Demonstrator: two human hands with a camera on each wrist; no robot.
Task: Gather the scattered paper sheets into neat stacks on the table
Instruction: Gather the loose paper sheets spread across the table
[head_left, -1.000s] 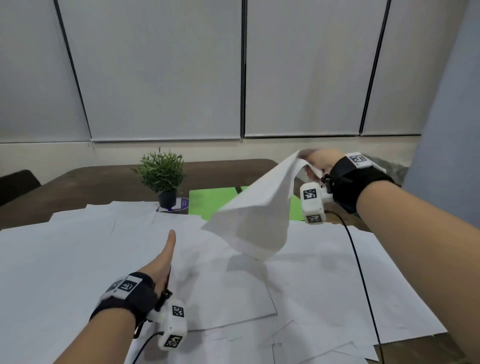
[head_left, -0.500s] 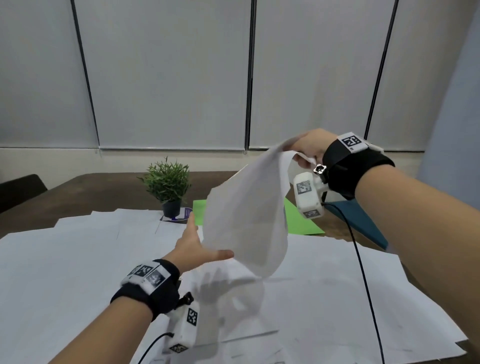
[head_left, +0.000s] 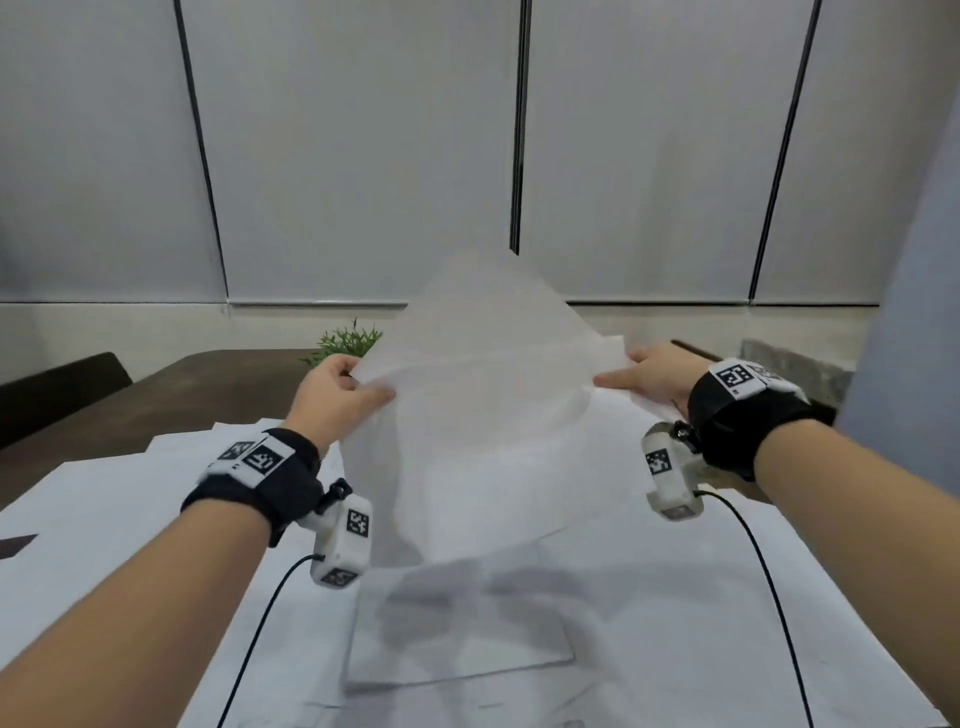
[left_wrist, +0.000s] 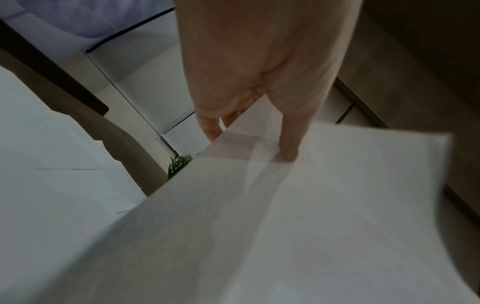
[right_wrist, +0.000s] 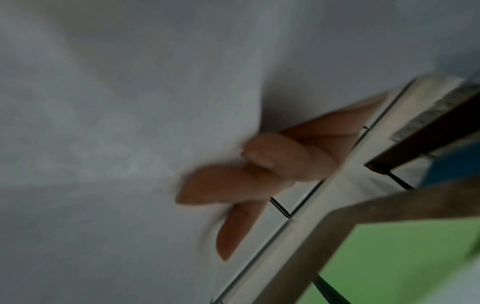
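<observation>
I hold a bunch of white paper sheets (head_left: 483, 415) up off the table, slanted toward me, one corner poking up at the back. My left hand (head_left: 345, 387) pinches the left edge, thumb on the near face; the left wrist view shows the thumb and fingers (left_wrist: 288, 139) clamped over the sheets (left_wrist: 259, 226). My right hand (head_left: 641, 376) grips the right edge, and in the blurred right wrist view its fingers (right_wrist: 249, 181) lie against the paper (right_wrist: 103, 123). Several more white sheets (head_left: 623, 623) lie overlapping across the table below.
A small potted plant (head_left: 345, 340) stands behind the held sheets, mostly hidden. Dark wooden table (head_left: 208, 384) shows bare at the far left. A green sheet (right_wrist: 402, 267) appears in the right wrist view. A dark chair back (head_left: 67, 384) sits at left.
My left hand rose from under the hanging sheets and took hold of their left edge. The right hand came down and outward, so the sheets now spread between both hands.
</observation>
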